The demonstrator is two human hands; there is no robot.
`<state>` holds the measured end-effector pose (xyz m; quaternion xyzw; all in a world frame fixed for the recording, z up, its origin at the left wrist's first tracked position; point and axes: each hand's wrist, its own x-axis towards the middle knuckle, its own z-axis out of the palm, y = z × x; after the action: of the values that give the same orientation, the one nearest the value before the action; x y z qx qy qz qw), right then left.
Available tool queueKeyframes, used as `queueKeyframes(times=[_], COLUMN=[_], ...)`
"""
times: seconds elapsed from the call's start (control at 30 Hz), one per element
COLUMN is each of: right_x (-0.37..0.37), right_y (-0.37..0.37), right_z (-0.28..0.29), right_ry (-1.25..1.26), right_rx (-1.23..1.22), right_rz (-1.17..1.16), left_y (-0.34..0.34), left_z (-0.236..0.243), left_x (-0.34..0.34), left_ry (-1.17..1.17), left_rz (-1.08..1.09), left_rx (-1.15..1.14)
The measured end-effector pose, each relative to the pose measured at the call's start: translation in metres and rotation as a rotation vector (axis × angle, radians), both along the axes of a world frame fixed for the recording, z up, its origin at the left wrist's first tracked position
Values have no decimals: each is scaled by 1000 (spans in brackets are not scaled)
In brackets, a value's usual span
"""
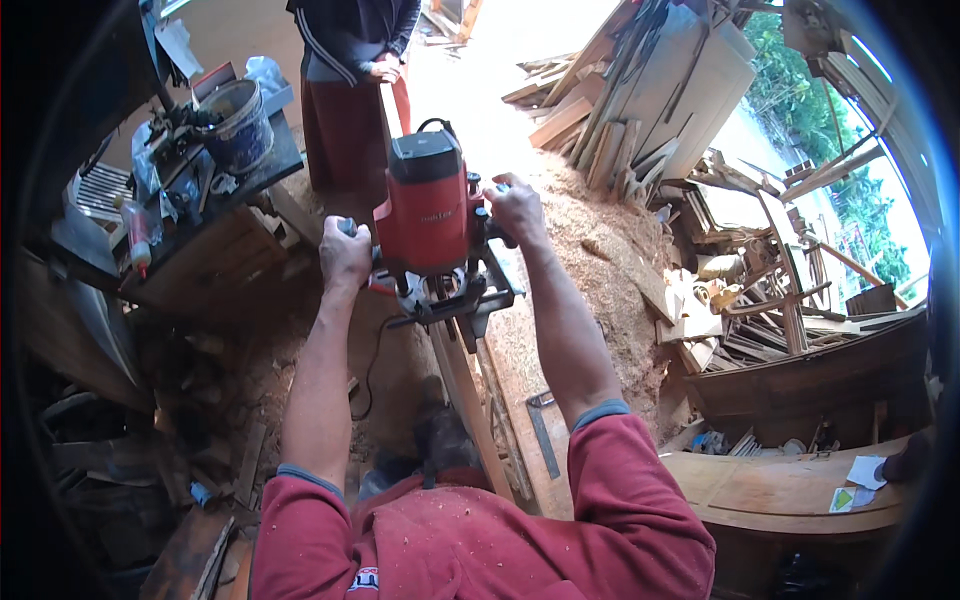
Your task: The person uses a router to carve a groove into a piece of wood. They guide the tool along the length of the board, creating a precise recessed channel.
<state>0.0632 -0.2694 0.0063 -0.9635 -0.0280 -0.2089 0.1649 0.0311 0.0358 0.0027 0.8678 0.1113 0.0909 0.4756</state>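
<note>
A red plunge router point(430, 205) with a dark top stands upright in front of me, between my outstretched arms. My left hand point(346, 256) is closed round its left handle, and my right hand point(517, 211) grips the knob on the other side. Its base and metal guide rest on a long narrow wooden board point(468, 410) that runs from my body away under the tool. The bit and the far part of the board are hidden by the router. A dark cord hangs down at the left below it.
Opposite me stands a person whose hands point(385, 68) are at the board's far end. A cluttered table point(275, 160) with a bucket point(236, 125) is at left. A metal square point(543, 440) lies right of the board. Sawdust point(590, 220) and stacked planks point(610, 140) fill the right.
</note>
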Motion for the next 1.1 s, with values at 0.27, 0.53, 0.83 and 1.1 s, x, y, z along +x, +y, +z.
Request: queueKeyframes(times=[0.27, 0.53, 0.83, 1.1], right_x=[-16, -13, -13, 8], right_y=[39, 31, 27, 21], right_z=[31, 33, 44, 44], right_ry=[185, 333, 409, 411], right_rx=[486, 712, 710, 657], right_rz=[-165, -64, -44, -87], left_y=[15, 24, 25, 26], left_z=[1, 2, 18, 27], left_x=[8, 15, 5, 23], left_ry=[-54, -22, 44, 115], left_rz=[33, -63, -141, -222], left_rx=[-26, -48, -149, -155])
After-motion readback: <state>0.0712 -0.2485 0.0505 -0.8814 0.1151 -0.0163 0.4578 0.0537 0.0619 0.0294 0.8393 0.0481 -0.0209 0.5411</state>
